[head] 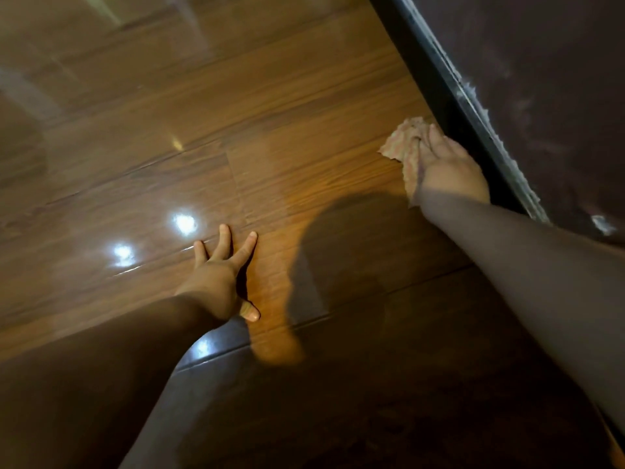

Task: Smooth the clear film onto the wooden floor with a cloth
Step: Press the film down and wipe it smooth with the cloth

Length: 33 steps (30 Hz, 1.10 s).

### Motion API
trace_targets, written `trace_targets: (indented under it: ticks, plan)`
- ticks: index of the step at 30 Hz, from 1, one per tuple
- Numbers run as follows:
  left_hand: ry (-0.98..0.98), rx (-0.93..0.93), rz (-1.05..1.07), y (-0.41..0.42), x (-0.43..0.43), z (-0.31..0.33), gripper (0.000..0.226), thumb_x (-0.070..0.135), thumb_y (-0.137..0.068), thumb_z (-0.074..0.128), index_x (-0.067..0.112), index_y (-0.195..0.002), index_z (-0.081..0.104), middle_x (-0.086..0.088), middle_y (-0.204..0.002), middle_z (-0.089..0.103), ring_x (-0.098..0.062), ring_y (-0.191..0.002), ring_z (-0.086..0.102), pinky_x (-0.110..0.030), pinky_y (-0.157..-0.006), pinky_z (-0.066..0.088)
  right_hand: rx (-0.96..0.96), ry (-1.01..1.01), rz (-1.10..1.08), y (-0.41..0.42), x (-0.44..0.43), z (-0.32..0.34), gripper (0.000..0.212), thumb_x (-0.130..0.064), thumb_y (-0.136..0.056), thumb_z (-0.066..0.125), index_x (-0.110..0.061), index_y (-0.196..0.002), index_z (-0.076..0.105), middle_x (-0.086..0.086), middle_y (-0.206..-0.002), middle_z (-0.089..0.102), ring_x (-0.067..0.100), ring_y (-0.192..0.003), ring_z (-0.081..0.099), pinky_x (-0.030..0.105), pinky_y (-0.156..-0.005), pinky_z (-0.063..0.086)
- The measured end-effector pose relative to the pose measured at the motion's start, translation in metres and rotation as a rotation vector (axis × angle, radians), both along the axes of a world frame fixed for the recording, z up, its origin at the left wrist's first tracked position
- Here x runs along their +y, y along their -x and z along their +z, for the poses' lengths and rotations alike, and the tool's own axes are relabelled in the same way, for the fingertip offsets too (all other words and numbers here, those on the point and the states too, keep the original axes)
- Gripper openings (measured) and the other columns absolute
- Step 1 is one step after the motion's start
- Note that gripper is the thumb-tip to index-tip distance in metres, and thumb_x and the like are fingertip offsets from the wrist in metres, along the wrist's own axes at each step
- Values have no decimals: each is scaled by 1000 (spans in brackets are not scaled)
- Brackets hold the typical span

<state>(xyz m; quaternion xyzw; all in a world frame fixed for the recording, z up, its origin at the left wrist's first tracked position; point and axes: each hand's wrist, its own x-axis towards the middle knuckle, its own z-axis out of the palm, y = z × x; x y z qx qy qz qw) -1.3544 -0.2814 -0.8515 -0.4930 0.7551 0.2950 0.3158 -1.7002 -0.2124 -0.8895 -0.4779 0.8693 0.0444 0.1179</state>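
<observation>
Glossy wooden floor lies under clear film as a person's left hand braces on it, fingers splayed, and the right hand presses a pinkish cloth flat beside the dark baseboard, where firm, overlapping outward strokes would likely best chase bubbles.

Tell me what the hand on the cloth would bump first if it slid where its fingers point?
Probably the dark strip along the wall: the right hand, pressing the cloth, points slantwise at it, very close.
</observation>
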Motion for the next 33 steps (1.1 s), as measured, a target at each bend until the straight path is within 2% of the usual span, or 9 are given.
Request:
trace_targets:
  ticks: [4, 7, 11, 14, 17, 20, 27, 30, 33]
  plan:
    - [37, 6, -2, 6, -7, -1, 140, 33, -53, 92, 50, -146, -11, 5, -153, -35, -42, -139, -26, -61, -111, 13, -71, 76, -128, -59, -16, 15, 63, -9, -92, 46, -14, -150, 22, 8, -156, 20, 28, -139, 25, 39, -114, 23]
    - [49, 4, -43, 3, -7, -3, 141, 45, -48, 92, 53, -145, -11, 6, -155, -30, -41, -142, -20, -60, -112, 14, -264, 54, 202, -133, -13, 20, 53, -13, -92, 41, -14, -145, 36, 7, -154, 28, 25, -137, 31, 36, -110, 25]
    - [138, 80, -133, 9, -17, -3, 133, 46, -55, 89, 40, -151, -2, 0, -161, -10, -35, -146, 2, -48, -114, 21, -355, 80, 566, -153, 3, 11, 60, -25, -93, 43, -23, -150, 24, -6, -160, 11, 15, -145, 13, 33, -116, 5]
    - [287, 77, -177, -5, -40, 6, 116, 42, -64, 85, 26, -153, 14, -10, -161, 9, -32, -145, 16, -40, -113, 29, -277, -23, 338, -106, 6, 4, 68, -43, -90, 54, -22, -149, 29, 2, -159, 16, 21, -145, 15, 37, -118, 10]
    - [266, -87, 10, -56, -52, 9, 128, 39, -62, 88, 18, -154, 1, -25, -156, 14, -39, -145, 11, -42, -115, 22, -73, 69, -39, -68, 12, 5, 63, -30, -96, 43, -14, -152, 17, 7, -160, 9, 24, -146, 8, 40, -119, 7]
    - [216, -65, 143, -88, -51, 6, 132, 33, -60, 90, 22, -153, -3, -18, -159, -2, -41, -142, 20, -44, -113, 26, -61, 49, -216, -75, -5, 14, 67, -30, -95, 43, -16, -152, 10, 5, -160, 3, 24, -146, 6, 38, -118, 7]
    - [185, -59, 124, -115, -57, -6, 127, 49, -65, 83, 35, -151, -8, -4, -160, -17, -48, -143, 0, -56, -113, 21, -364, 92, 523, -264, -28, 21, 42, -20, -89, 47, -14, -130, 53, 9, -146, 42, 26, -135, 36, 33, -108, 23]
    - [184, -5, 142, -117, -59, -6, 126, 49, -64, 83, 35, -152, -6, -3, -160, -18, -48, -142, -5, -55, -113, 17, -467, 117, 736, -294, -3, 19, 51, -25, -93, 45, -18, -143, 41, 0, -157, 23, 18, -144, 18, 30, -113, 1]
    - [165, -7, 151, -114, -58, -4, 125, 47, -65, 83, 35, -151, -7, -4, -159, -19, -50, -141, -8, -57, -115, 13, -440, 78, 742, -260, 7, 16, 57, -24, -91, 48, -21, -146, 35, 1, -157, 24, 18, -143, 21, 30, -114, 7]
